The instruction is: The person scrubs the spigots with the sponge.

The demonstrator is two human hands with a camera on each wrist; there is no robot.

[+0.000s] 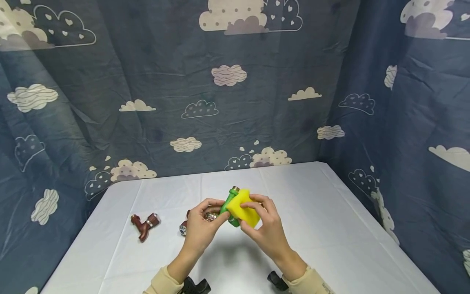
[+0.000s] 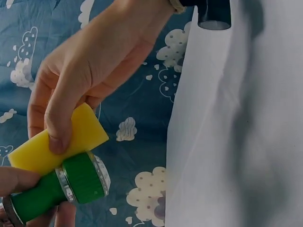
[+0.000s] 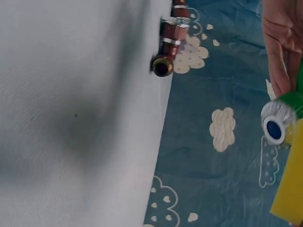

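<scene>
In the head view my left hand (image 1: 198,228) holds a green branched pipe fitting (image 1: 228,203) with metal ends, raised above the white table. A yellow sponge (image 1: 243,207) is pinched between the thumb and fingers of my right hand (image 1: 271,228). It lies against the fitting and covers part of it. The left wrist view shows the sponge (image 2: 90,127) touching the green body (image 2: 83,177) beside its silver ring. A silver end with a blue centre (image 3: 276,124) appears in the right wrist view, where much of the fitting is cut off.
A brown branched fitting (image 1: 144,226) lies on the white table (image 1: 114,253) to the left. Another brown fitting (image 1: 182,228) is partly hidden behind my left hand. Cloud-patterned dark blue cloth (image 1: 165,81) hangs at the back and sides.
</scene>
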